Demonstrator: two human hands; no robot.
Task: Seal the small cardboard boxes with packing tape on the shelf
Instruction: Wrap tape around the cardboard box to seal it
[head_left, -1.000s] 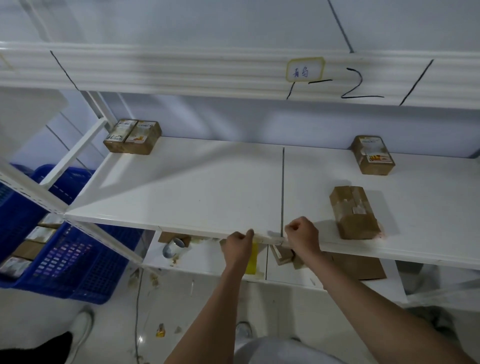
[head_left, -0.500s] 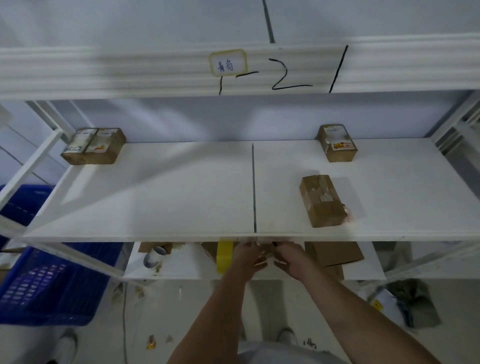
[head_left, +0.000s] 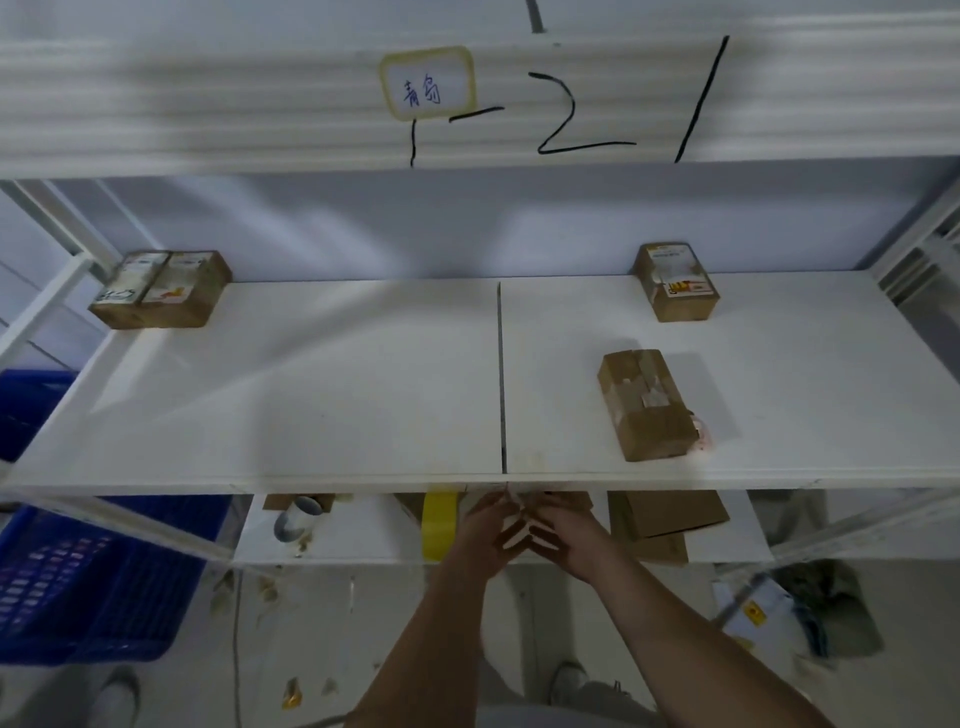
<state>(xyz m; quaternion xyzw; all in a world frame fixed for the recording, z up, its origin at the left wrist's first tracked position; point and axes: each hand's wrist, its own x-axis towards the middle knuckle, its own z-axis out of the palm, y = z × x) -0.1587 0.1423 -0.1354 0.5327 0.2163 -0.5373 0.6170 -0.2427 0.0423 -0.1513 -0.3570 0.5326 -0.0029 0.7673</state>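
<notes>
A small brown cardboard box (head_left: 647, 405) with clear tape on its top lies on the right half of the white shelf (head_left: 311, 395). Another box (head_left: 675, 283) sits at the back right, and a pair of boxes (head_left: 161, 288) at the back left. My left hand (head_left: 483, 538) and my right hand (head_left: 571, 538) meet fingertip to fingertip just under the shelf's front edge. Between them they pinch a thin pale tape strip (head_left: 511, 499) that runs up to the edge. A yellow tape roll (head_left: 440, 525) stands on the lower shelf beside my left hand.
On the lower shelf lie flat cardboard boxes (head_left: 670, 519) at the right and a grey-white roll (head_left: 293, 519) at the left. A blue plastic crate (head_left: 78, 571) stands on the floor at the left. Scraps litter the floor.
Both hands dropped from the shelf's front edge to just below it and came together. My view swung right and now faces the shelf squarely.
</notes>
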